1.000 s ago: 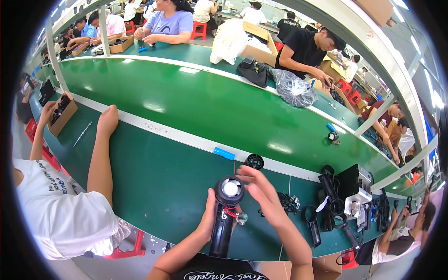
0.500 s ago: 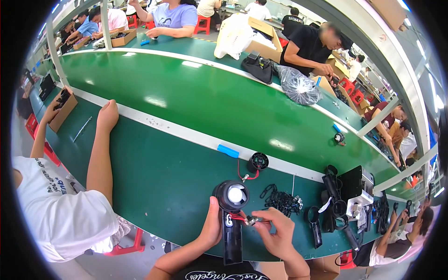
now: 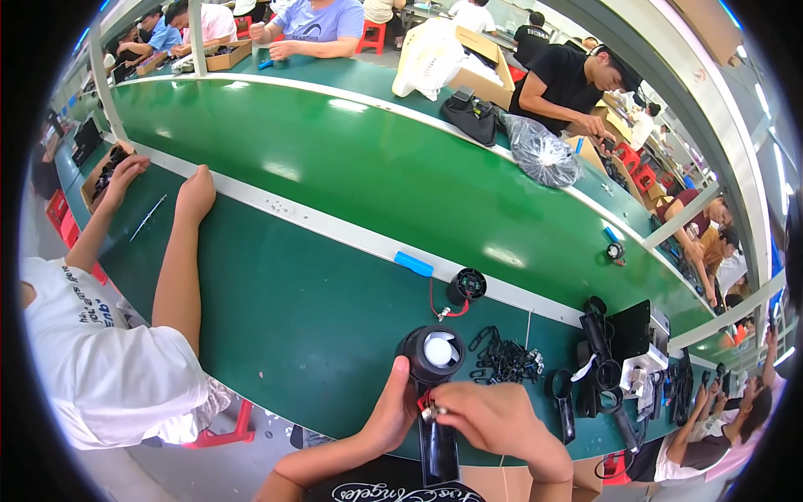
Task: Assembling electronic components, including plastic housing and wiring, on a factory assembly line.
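Note:
A black handheld fan housing with a round head and a white centre is upright in front of me. My left hand grips it from the left, just below the head, thumb along the side. My right hand bends over the upper part of the black handle, its fingers pinching a small metallic part. Red wires show beside that part, at the top of the handle. The right fingertips partly hide the part's exact kind.
Beyond the fan lie a black round fan unit with red wires and a blue cylinder. To the right are black clips, black fan housings and a metal-sided box. A green belt runs behind; a co-worker's arm rests at left.
My right hand has moved left and turned over, bringing the metallic part and red wires against the handle. The fan housing has shifted slightly right with my left hand still around it.

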